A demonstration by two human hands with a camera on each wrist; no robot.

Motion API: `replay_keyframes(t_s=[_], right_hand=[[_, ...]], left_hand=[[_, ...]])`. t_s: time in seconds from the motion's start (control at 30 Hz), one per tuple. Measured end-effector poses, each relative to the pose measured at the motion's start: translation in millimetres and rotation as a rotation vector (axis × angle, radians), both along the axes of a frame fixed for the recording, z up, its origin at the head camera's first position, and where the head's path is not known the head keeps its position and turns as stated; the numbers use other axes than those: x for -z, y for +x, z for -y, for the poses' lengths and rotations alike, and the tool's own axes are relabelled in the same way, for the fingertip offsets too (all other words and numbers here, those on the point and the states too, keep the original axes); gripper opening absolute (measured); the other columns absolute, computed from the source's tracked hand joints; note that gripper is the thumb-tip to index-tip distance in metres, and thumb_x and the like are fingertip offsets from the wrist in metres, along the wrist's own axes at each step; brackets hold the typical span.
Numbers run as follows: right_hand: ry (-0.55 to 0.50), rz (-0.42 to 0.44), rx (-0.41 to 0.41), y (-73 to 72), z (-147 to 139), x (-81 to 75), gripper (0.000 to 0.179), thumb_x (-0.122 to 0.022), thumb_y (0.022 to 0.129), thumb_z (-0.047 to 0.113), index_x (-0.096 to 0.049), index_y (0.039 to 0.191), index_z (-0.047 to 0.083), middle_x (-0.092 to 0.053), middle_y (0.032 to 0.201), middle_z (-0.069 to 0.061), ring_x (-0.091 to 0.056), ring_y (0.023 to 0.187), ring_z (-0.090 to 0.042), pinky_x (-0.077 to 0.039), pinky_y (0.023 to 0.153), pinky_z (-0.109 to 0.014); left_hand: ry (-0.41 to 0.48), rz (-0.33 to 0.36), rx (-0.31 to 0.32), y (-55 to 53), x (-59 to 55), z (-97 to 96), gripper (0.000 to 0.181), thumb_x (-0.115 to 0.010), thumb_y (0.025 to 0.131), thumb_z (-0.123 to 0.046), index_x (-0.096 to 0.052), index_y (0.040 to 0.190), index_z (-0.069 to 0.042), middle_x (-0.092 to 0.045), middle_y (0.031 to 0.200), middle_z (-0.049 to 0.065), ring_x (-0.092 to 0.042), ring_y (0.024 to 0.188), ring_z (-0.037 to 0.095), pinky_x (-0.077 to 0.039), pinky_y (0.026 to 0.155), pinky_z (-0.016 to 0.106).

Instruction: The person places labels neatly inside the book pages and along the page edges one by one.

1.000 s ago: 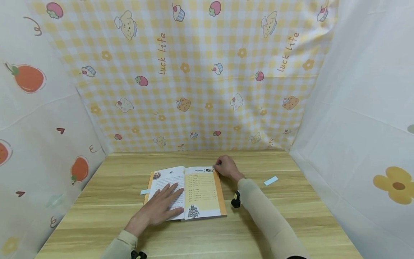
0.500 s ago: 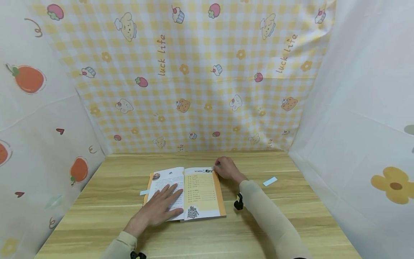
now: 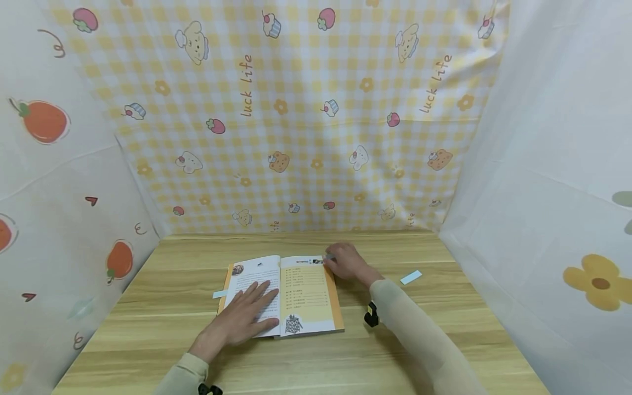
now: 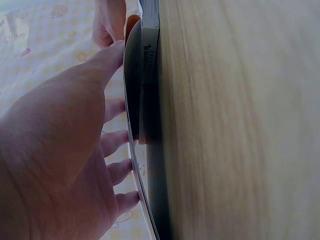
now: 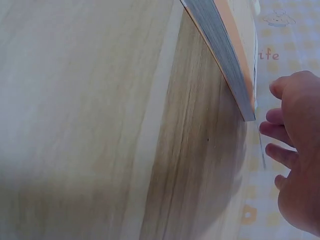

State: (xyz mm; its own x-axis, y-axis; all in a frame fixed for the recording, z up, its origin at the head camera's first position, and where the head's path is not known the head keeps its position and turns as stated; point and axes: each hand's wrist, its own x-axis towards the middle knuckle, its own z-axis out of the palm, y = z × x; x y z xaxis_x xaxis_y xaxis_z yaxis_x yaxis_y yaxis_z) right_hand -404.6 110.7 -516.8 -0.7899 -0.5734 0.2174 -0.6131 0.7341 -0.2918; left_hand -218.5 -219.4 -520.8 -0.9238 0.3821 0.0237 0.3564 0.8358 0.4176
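Observation:
An open book (image 3: 308,296) lies on the wooden table, a white text page on its left and a yellow contents page on its right. My left hand (image 3: 247,314) rests on the left page with fingers spread; in the left wrist view the fingers (image 4: 120,172) touch the page, which bows up off the table. At the book's top right corner, my right hand (image 3: 347,260) has curled fingers and pinches a small light blue paper strip (image 3: 330,256), mostly hidden by the hand. Its curled fingers (image 5: 282,152) appear past the book's corner in the right wrist view.
Another light blue strip (image 3: 411,277) lies on the table right of the book. A similar strip (image 3: 219,294) sticks out from the book's left edge. Behind the wooden table (image 3: 197,247) hangs a yellow checked cloth (image 3: 296,131), with white cloths at both sides.
My right hand has shifted slightly down and nearer the book's top right corner, and its wrist has moved a little right. The left hand stays on the page.

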Motion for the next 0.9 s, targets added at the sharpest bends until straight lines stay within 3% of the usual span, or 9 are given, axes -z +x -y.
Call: replay_keyframes(t_s=[0.13,0.3,0.63,0.9], right_hand=[[0.016,-0.072,-0.055,3.0,-1.6,-0.1,0.026,-0.065,0.113,0.021,-0.081,0.121,0.003,-0.083,0.124,-0.016,-0.077,0.120,-0.038,-0.053,0.118,-0.065],[0.067,-0.151,-0.114,3.7,-2.3,3.1,0.021,-0.065,0.114,0.021,-0.081,0.109,0.008,-0.082,0.108,-0.010,-0.074,0.099,-0.028,-0.061,0.103,-0.056],[0.142,-0.184,-0.132,5.2,-1.7,5.2,0.027,-0.061,0.116,0.023,-0.082,0.116,0.006,-0.083,0.123,-0.013,-0.078,0.115,-0.033,-0.062,0.110,-0.057],[0.211,-0.222,-0.139,11.1,-3.6,7.6,0.033,-0.057,0.119,0.026,-0.080,0.129,0.006,-0.078,0.138,-0.015,-0.069,0.137,-0.040,-0.055,0.120,-0.063]], left_hand=[[-0.001,-0.003,0.004,0.0,-0.2,0.5,0.080,-0.063,0.111,-0.063,-0.046,0.174,-0.016,-0.031,0.187,0.018,-0.024,0.174,0.053,-0.019,0.138,0.082],[-0.002,-0.012,0.006,-0.8,-0.7,0.7,0.080,-0.063,0.111,-0.063,-0.046,0.174,-0.015,-0.031,0.187,0.019,-0.024,0.174,0.053,-0.019,0.138,0.082],[0.002,-0.007,0.003,-0.4,-1.7,0.5,0.080,-0.063,0.111,-0.062,-0.046,0.174,-0.015,-0.031,0.187,0.019,-0.024,0.174,0.052,-0.019,0.138,0.081],[-0.001,-0.001,-0.002,-0.5,1.3,1.4,0.081,-0.064,0.110,-0.064,-0.046,0.174,-0.017,-0.031,0.187,0.017,-0.024,0.174,0.052,-0.019,0.138,0.081]])
